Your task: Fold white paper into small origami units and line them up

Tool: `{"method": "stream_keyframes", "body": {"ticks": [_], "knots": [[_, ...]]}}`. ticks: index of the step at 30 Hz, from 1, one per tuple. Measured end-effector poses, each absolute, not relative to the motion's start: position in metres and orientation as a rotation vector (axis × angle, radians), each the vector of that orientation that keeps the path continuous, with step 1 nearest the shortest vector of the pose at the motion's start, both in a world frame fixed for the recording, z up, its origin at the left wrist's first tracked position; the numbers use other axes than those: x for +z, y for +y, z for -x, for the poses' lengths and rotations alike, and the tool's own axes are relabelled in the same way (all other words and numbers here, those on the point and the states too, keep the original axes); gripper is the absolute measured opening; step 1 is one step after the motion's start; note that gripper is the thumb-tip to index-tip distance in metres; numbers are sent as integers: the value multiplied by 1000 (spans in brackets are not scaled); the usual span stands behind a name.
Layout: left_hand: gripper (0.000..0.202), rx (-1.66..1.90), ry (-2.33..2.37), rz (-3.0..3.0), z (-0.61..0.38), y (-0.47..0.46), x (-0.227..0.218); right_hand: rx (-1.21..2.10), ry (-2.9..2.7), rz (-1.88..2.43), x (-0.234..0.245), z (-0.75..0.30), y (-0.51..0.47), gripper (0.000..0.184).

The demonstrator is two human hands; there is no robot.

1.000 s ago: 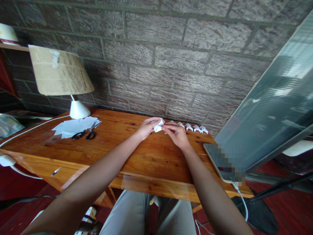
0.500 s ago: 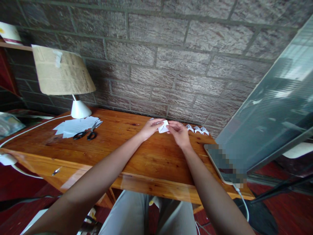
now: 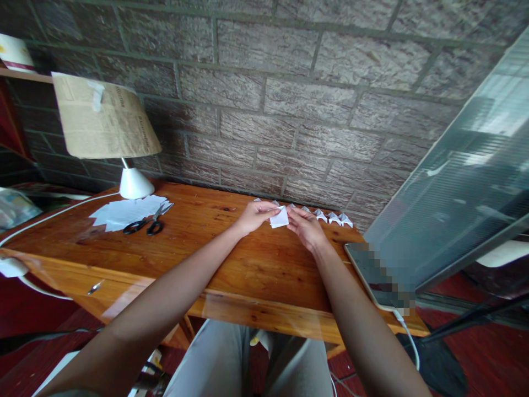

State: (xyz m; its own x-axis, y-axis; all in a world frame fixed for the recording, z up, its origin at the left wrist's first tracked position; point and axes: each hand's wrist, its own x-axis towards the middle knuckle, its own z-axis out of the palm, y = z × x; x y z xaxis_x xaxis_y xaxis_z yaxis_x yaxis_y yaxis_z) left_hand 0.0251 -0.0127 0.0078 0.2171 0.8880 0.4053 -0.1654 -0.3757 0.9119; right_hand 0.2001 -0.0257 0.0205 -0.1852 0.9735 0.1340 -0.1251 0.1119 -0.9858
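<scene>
A small folded white paper is held between both hands above the far part of the wooden table. My left hand pinches its left side with thumb and fingers closed. My right hand grips its right edge, fingers curled. Just behind the hands, a row of several small folded white paper pieces lies along the table's back edge by the brick wall.
Black scissors lie on a pile of white paper sheets at the left, beside a white lamp with a paper shade. A phone with a cable sits at the table's right corner. A glass panel leans at the right.
The paper has been turned and flattened between the hands, which shifted slightly right. Everything else on the table stays the same.
</scene>
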Motion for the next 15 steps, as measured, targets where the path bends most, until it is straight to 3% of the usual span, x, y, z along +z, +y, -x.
{"method": "stream_keyframes", "body": {"ticks": [15], "knots": [[35, 1371, 805, -1527, -27, -18, 9, 1148, -1488, 922, 19, -202, -21, 38]]}}
